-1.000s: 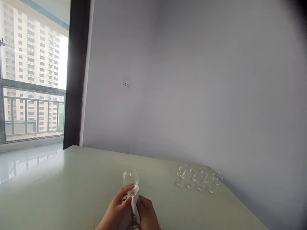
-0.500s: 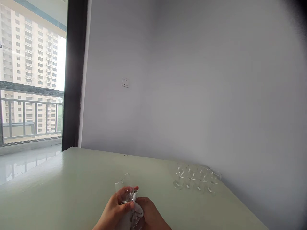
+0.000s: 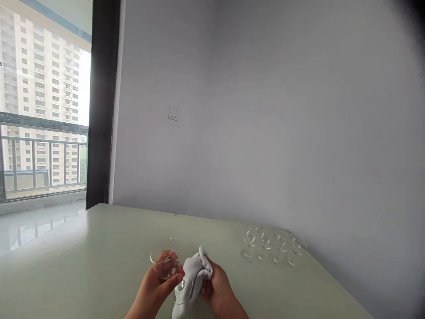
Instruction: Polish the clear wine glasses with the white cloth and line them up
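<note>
My left hand (image 3: 158,278) is wrapped round the bowl of a clear wine glass (image 3: 170,269), low over the front of the table. The glass leans, its rim up and to the left and its round foot toward the lower right. Beside it, my right hand (image 3: 216,283) grips a light grey cloth (image 3: 192,271), which is bunched at the top and hangs down behind the glass's foot. Whether the cloth touches the foot I cannot tell. Part of the bowl is hidden by my left fingers.
Several clear stemmed glasses (image 3: 265,239) stand in a row at the table's back right, near the wall. The pale green table (image 3: 109,248) meets the grey wall behind, which bears a light switch (image 3: 173,113). At the left is a large window (image 3: 43,110).
My right hand has moved up and to the right with the cloth, which now shows much more. My left hand has tilted the glass, its rim going left and toward me.
</note>
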`<state>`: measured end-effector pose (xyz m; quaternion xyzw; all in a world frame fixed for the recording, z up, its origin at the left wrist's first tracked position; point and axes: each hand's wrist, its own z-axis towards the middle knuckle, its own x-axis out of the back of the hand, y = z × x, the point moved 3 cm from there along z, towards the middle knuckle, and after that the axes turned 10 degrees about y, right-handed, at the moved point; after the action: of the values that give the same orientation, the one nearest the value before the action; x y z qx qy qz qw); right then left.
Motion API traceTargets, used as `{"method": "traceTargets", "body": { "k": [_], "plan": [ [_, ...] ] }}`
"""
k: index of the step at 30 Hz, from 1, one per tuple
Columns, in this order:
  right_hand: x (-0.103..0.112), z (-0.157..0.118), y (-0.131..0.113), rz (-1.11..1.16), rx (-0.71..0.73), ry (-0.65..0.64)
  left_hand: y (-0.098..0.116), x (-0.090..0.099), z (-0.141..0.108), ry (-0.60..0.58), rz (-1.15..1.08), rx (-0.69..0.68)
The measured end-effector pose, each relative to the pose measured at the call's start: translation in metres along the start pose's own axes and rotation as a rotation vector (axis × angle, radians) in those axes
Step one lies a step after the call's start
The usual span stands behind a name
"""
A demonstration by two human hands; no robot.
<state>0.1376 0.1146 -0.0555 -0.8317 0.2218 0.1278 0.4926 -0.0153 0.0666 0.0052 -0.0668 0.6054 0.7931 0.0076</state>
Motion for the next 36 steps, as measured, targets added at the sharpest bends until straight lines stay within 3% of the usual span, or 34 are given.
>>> {"method": "traceTargets", "body": {
  "k": [2, 6, 8, 14, 18, 21, 24, 26, 29, 32, 34, 36],
  "plan": [
    [-0.004, -0.010, -0.005, -0.122, 0.049, -0.103, 0.004, 0.000, 0.000, 0.009, 0.001, -0.030],
    [-0.024, -0.038, -0.004, -0.542, 0.283, -0.325, 0.001, -0.006, -0.007, 0.086, -0.065, -0.001],
    [-0.030, -0.045, 0.000, -0.613, 0.359, -0.293, -0.001, -0.010, -0.012, 0.151, -0.071, 0.023],
    [-0.031, -0.049, 0.004, -0.506, 0.678, -0.123, 0.006, -0.013, -0.017, 0.237, -0.212, -0.018],
    [-0.029, -0.050, 0.014, -0.651, 0.850, 0.003, 0.003, 0.006, -0.004, 0.310, -0.370, 0.048],
    [-0.027, -0.045, 0.015, -0.695, 0.849, 0.018, 0.000, 0.027, 0.012, 0.382, -0.551, 0.160],
    [-0.020, -0.042, -0.001, -0.576, 0.811, 0.047, -0.005, 0.037, 0.025, 0.327, -0.769, 0.309],
    [-0.017, -0.047, -0.017, -0.515, 0.888, 0.052, -0.011, 0.035, 0.026, 0.278, -0.850, 0.400],
    [-0.024, -0.067, -0.034, -0.703, 1.259, -0.173, -0.019, 0.022, 0.017, 0.238, -0.855, 0.517],
    [-0.033, -0.086, -0.030, -0.981, 1.637, -0.414, -0.019, 0.003, 0.002, 0.160, -0.828, 0.626],
    [-0.033, -0.087, -0.025, -0.946, 1.624, -0.415, -0.014, -0.006, -0.005, 0.100, -0.840, 0.653],
    [-0.032, -0.081, -0.021, -0.777, 1.391, -0.381, -0.007, -0.009, -0.008, 0.062, -0.899, 0.642]
  ]
}}
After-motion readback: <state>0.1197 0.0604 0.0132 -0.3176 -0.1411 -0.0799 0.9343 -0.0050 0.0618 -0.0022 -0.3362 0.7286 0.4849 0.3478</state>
